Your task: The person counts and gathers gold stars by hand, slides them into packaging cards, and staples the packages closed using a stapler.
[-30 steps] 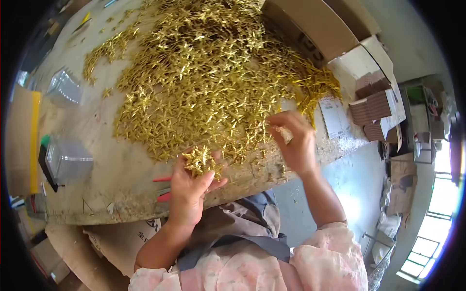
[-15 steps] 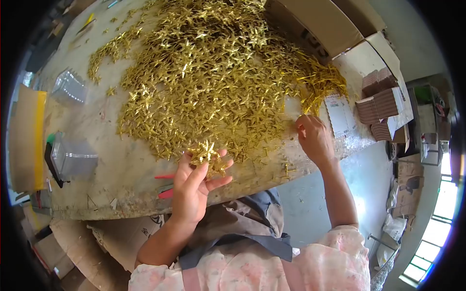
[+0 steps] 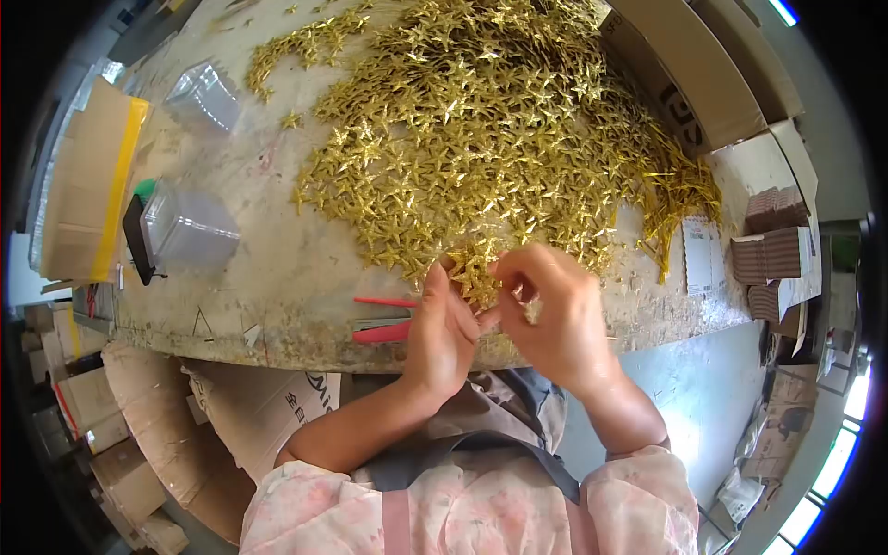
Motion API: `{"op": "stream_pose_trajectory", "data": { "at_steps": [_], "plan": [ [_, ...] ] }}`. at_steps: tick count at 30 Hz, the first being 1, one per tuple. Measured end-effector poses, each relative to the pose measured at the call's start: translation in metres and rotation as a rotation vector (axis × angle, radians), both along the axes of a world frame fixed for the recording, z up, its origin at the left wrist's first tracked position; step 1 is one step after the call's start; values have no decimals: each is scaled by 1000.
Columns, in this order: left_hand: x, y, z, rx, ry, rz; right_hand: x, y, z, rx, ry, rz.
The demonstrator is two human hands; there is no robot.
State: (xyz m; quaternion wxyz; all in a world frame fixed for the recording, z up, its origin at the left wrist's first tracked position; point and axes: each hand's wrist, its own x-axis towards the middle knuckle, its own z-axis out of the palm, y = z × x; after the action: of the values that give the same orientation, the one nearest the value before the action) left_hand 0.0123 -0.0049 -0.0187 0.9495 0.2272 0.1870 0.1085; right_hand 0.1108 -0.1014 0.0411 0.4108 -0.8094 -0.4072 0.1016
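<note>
A bunch of gold stars [image 3: 474, 273] is cradled in my left hand [image 3: 444, 328], low over the front edge of the table. My right hand [image 3: 555, 314] is beside it, thumb and fingers pinched together at the bunch; what lies between those fingertips is too small to make out. Beyond both hands spreads a large pile of gold stars [image 3: 462, 139]. Red-handled pliers [image 3: 384, 330] lie just left of my left hand. Gold ties [image 3: 683, 190] lie at the pile's right side.
Clear plastic boxes [image 3: 192, 227] and a dark phone-like object [image 3: 138, 238] stand at the left, by a cardboard piece with yellow tape [image 3: 97, 180]. A large carton [image 3: 689, 74], a white label sheet [image 3: 703, 254] and striped stacks [image 3: 770, 256] are at the right.
My right hand has come from the right of the pile to the stars in my left hand. The camera view has shifted, so the table appears farther right.
</note>
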Motion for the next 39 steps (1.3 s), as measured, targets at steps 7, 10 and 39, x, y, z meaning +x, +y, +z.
{"op": "stream_pose_trajectory", "data": {
  "at_steps": [7, 10, 39],
  "plan": [
    [-9, 4, -31, -167, -257, -30, -8, 2, -10, 57, -44, -23],
    [6, 1, 9, 38, 162, 12, -2, -15, -14, 120, -26, -37],
    [8, -6, 18, 165, 173, -164, 134, -201, -44, -987, -187, -570]
  ]
}}
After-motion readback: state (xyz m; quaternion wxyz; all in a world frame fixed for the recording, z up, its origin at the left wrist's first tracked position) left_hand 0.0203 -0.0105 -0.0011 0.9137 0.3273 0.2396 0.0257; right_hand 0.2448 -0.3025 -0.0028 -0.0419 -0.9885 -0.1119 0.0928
